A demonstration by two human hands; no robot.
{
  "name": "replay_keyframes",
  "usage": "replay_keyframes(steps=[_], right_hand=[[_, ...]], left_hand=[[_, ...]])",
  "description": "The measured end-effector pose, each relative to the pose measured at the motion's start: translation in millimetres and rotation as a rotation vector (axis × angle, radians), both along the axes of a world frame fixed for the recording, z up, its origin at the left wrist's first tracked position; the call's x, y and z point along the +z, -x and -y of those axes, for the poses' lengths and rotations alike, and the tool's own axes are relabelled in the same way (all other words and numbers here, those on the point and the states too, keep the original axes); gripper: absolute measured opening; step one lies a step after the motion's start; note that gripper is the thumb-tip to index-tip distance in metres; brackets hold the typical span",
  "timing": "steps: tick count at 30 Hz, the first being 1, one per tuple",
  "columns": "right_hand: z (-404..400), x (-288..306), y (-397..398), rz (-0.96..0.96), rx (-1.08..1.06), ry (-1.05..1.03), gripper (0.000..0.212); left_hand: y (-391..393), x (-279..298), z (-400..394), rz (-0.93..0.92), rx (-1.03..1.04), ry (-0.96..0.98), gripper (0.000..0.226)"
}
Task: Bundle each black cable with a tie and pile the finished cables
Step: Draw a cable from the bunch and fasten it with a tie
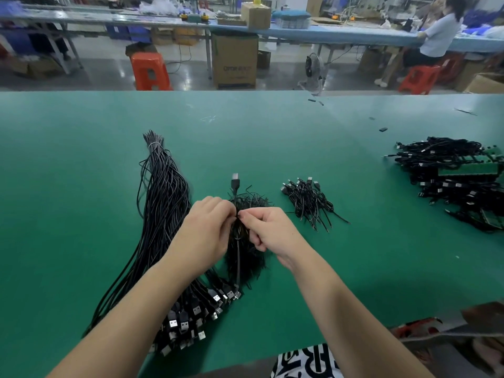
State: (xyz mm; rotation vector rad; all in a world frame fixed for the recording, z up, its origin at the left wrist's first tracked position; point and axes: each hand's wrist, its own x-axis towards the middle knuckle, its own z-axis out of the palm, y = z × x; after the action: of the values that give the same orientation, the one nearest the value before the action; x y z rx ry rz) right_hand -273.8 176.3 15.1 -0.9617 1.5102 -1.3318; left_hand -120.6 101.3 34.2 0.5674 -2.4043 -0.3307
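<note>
While both hands pinch a black cable [236, 203], the box's [235, 61] print blurs.

The left hand [206, 230] and right hand [268, 231] are covering the middle of the coiled cable [236, 233], hiding how the tie sits. The right edge is cutting off the circuit-board cable pile [452, 181].

Folded black cable [236, 211] upright above loose black ties [246, 257]
</note>
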Motion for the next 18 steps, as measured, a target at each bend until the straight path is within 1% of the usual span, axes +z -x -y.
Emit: replay_keyframes(steps=[2,3,5,6,7,9,12,15,16,18], right_hand=[[-0.2,-0.5,1.0,0.083,0.018,-0.017,0.026],[-0.4,-1.0,1.6,0.099,0.025,-0.026,0.027],[-0.7,-2.0,2.2,0.105,0.035,-0.035,0.028],[-0.6,-2.8,2.6,0.105,0.035,-0.036,0.027],[0.0,-3.2,2.8,0.106,0.027,-0.034,0.024],[1.1,-3.4,2.9,0.13,0.0,-0.015,0.014],[1.3,-3.4,5.5,0.172,0.022,0.056,0.025],[-0.7,-1.6,7.3,0.106,0.119,0.089,0.033],[-0.7,-0.3,7.1,0.086,0.119,0.095,0.035],[-0.7,0.8,5.9,0.06,0.089,0.119,0.032]], left_hand=[[-1.5,-1.7,2.6,0.093,-0.035,0.184,0.004],[-2.0,-2.6,3.4,0.123,-0.044,0.227,0.005],[-3.2,-4.1,3.8,0.141,-0.059,0.244,0.007],[-3.6,-4.1,3.5,0.135,-0.065,0.234,0.005],[-3.5,-3.4,2.6,0.118,-0.066,0.198,0.004],[-2.6,-2.4,0.7,0.044,-0.033,0.036,0.006],[-1.9,-1.9,2.0,-0.082,0.088,-0.259,0.009],[-0.7,-4.2,5.9,-0.14,0.156,-0.507,0.018],[-0.1,-4.9,7.0,-0.148,0.158,-0.556,0.02],[1.3,-5.9,7.6,-0.139,0.162,-0.58,0.022]])
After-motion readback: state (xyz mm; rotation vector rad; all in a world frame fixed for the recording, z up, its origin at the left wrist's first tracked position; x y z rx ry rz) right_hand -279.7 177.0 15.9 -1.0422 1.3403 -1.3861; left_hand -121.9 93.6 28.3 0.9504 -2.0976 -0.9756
